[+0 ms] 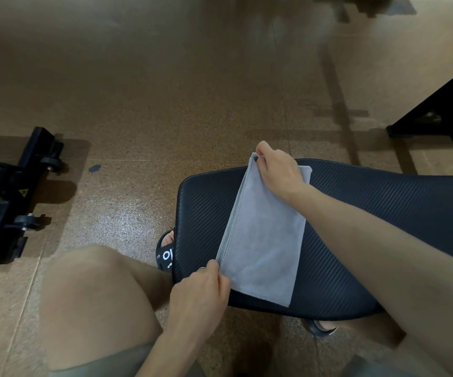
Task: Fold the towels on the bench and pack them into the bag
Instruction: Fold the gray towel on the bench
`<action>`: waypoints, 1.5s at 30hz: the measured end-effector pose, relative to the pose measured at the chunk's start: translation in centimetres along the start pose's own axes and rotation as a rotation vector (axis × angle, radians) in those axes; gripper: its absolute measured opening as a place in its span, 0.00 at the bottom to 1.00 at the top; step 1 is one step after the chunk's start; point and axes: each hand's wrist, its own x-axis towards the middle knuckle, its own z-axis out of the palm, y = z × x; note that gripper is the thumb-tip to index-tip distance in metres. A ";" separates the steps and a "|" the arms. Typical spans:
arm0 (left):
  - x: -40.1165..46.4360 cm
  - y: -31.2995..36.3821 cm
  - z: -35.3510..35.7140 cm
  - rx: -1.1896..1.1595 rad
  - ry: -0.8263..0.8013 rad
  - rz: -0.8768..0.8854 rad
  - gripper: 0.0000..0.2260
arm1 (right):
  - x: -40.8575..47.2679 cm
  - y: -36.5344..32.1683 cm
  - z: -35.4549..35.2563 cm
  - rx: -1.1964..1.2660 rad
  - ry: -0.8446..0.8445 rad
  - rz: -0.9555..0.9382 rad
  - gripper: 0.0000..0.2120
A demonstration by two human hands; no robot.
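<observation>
A grey towel (267,240), folded into a long narrow rectangle, lies across the left end of the black ribbed bench pad (369,213). My right hand (279,167) pinches the towel's far left corner, which is lifted a little off the pad. At the near left corner, my left hand (201,289) grips the folded edge between thumb and fingers. The left long edge of the towel is raised slightly between the two hands. No bag is in view.
My bare knees and sandalled feet (165,251) sit under and beside the bench. A black metal frame with small wheels (16,191) lies on the brown speckled floor at left. Another black frame leg (437,112) stands at the upper right.
</observation>
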 end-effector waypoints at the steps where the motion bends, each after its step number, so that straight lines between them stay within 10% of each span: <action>1: 0.0 -0.1 -0.1 -0.010 0.024 0.005 0.10 | -0.1 -0.1 0.1 -0.010 0.019 -0.006 0.05; 31: 2.2 -0.8 0.5 0.218 0.309 0.152 0.07 | -5.2 -1.9 0.8 -0.115 0.202 0.002 0.21; 45: 11.6 2.7 -0.3 0.379 0.254 0.278 0.03 | -21.2 -5.3 3.8 -0.211 -0.112 0.053 0.35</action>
